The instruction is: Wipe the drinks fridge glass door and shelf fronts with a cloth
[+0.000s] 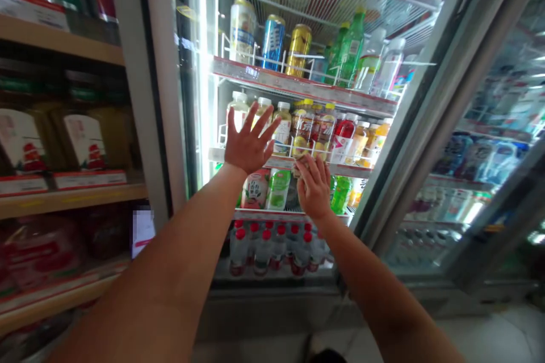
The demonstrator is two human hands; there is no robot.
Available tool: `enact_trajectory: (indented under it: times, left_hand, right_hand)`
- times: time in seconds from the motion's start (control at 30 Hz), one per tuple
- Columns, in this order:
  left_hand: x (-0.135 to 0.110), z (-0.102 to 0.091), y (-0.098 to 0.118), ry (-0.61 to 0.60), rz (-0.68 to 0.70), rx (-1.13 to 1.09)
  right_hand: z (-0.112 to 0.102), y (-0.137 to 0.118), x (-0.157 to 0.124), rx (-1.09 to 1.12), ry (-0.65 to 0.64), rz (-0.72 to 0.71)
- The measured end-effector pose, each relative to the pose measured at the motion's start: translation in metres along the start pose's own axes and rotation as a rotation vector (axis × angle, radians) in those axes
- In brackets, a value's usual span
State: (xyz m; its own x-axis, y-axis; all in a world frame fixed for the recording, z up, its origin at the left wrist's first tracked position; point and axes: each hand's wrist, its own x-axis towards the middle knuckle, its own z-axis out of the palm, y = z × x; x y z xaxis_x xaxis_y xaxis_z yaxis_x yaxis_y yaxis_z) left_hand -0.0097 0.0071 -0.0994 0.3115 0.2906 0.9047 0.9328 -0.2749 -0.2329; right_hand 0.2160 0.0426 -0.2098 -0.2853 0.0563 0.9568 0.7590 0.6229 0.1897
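Note:
My left hand (248,144) is open, its fingers spread, in front of several white-capped bottles (281,127) on a fridge shelf. Whether it touches anything there I cannot tell. My right hand (314,186) is farther right, fingers bent over a crumpled brownish cloth (299,165) at the front edge of the same shelf (351,170). Most of the cloth is hidden under the fingers. Just behind and above that hand are yellow-capped tea bottles (303,125). A green-labelled carton or bottle (279,188) stands on the shelf below, between my two hands.
An upper shelf holds a blue can (273,41), a gold can (298,50) and green bottles (352,48). Red-capped bottles (261,252) fill the bottom. A metal door frame (419,142) borders the right side. Wooden shelves (72,198) with juice bottles stand on the left.

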Motion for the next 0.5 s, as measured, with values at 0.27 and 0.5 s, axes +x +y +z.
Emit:
enact_trajectory:
  times: [0.27, 0.5]
  left_hand:
    - [-0.001, 0.002, -0.002, 0.028, 0.033, 0.097]
    - [0.000, 0.001, 0.001, 0.000, -0.002, 0.073]
  right_hand:
    - [-0.016, 0.022, -0.047, 0.041, -0.147, -0.187]
    - [-0.029, 0.062, -0.037, -0.002, 0.047, 0.132]
